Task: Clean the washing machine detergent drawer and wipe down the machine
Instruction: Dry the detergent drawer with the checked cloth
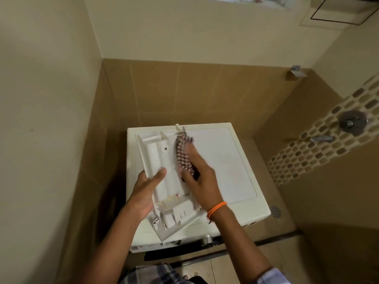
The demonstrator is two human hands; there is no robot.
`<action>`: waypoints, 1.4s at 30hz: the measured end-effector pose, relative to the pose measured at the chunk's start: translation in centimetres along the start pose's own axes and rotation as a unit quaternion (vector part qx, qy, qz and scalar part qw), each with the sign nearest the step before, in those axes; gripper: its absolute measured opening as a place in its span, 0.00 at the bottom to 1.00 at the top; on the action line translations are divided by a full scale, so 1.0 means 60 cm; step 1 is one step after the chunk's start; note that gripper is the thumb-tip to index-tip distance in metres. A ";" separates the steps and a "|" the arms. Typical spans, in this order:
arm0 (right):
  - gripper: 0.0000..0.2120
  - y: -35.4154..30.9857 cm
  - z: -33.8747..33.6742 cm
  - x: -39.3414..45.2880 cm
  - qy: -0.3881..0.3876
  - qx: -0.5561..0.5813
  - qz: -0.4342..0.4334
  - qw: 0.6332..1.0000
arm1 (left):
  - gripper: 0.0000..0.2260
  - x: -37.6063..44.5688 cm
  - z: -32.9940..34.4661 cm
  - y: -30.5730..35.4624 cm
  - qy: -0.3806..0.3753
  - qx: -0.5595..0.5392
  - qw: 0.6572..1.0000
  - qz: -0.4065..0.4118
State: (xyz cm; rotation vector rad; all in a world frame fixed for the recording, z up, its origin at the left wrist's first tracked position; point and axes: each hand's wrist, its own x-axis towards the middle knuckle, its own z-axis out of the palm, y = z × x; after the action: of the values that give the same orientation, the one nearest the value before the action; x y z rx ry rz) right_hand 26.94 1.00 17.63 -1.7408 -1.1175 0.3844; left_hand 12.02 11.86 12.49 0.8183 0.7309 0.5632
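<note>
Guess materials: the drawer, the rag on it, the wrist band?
Detergent drawer: looks like rigid moulded white plastic, matt; thin ribs and clip tabs show at its near end.
Checked cloth: seems woven fabric, soft; it bends and folds under the right hand.
Orange band: probably braided cord or thread; a twisted texture is visible.

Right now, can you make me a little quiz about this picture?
1. True or false: the drawer is out of the washer.
2. Which hand presses the cloth on the drawer? A) left hand B) right hand
3. Fill in: the orange band sits on the right ____.

Key: 1. True, held above the washer's top. 2. B; the left hand grips the drawer's edge. 3. wrist.
</note>
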 end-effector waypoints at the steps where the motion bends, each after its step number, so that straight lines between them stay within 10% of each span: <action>1: 0.29 0.009 0.012 -0.014 -0.037 -0.014 -0.006 0.999 | 0.40 0.002 0.000 0.002 0.008 -0.015 1.000 0.009; 7: 0.26 0.042 -0.011 -0.027 -0.127 0.042 0.049 0.990 | 0.31 0.008 -0.026 0.005 0.054 -0.026 0.998 -0.003; 14: 0.15 0.008 0.000 0.033 0.014 0.080 0.084 0.993 | 0.46 0.020 -0.043 0.015 0.017 0.017 0.999 -0.049; 18: 0.19 0.000 0.009 0.006 -0.090 0.081 0.089 0.989 | 0.28 0.025 -0.041 0.030 0.068 -0.028 0.997 -0.011; 24: 0.07 0.040 -0.023 0.021 -0.170 -0.058 0.090 0.980 | 0.31 0.029 -0.046 0.032 0.095 -0.007 0.995 0.008; 32: 0.06 0.020 0.005 0.045 0.067 -0.244 0.023 0.967 | 0.27 0.029 0.013 0.049 0.016 0.155 0.987 0.046; 42: 0.24 0.014 0.097 -0.059 -0.098 -0.307 -0.032 0.946 | 0.35 0.034 0.016 0.042 0.080 0.170 0.971 0.146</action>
State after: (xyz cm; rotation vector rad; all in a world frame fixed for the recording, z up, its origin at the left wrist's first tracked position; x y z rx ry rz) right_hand 21.55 1.32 13.47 -2.2307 -1.5491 0.1754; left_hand 13.59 14.28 14.24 1.2221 0.8750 0.7860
